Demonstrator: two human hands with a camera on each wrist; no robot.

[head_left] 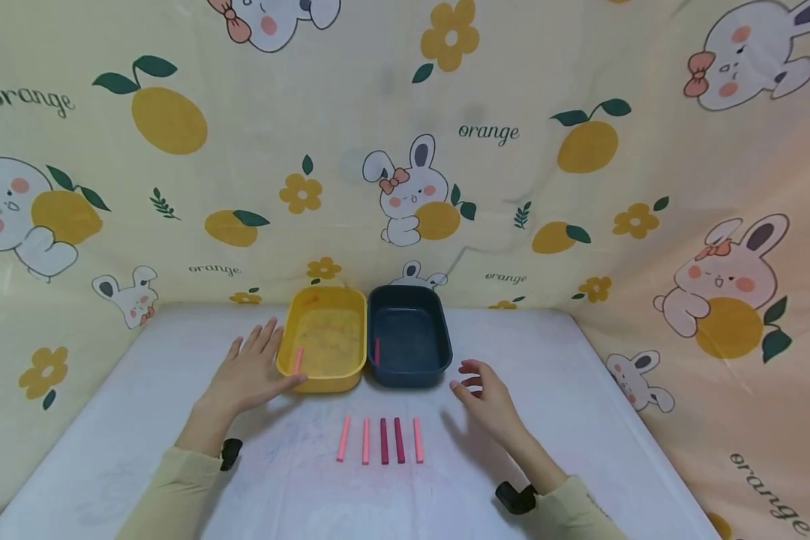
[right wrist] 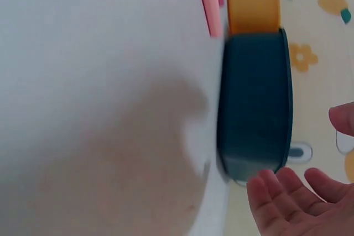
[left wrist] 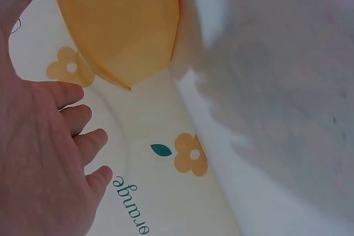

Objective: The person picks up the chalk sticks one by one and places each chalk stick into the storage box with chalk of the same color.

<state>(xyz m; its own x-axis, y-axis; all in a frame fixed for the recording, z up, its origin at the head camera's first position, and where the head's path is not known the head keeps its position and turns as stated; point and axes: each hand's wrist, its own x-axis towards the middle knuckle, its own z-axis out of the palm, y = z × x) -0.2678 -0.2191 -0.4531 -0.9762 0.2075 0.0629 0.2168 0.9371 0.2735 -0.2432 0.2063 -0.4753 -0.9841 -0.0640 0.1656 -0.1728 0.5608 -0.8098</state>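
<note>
Five pink and dark red sticks (head_left: 381, 440) lie side by side on the white desk (head_left: 580, 420), long axes running away from the person, between the two hands and slightly nearer the person than either. The left hand (head_left: 253, 371) is released, fingers straight, resting against the near left corner of the yellow tray (head_left: 324, 379). The right hand (head_left: 486, 397) hovers loosely curled, grasping nothing, just right of the dark blue tray (head_left: 439, 337). Each tray already holds one stick. Both hands appear about equally near the row.
</note>
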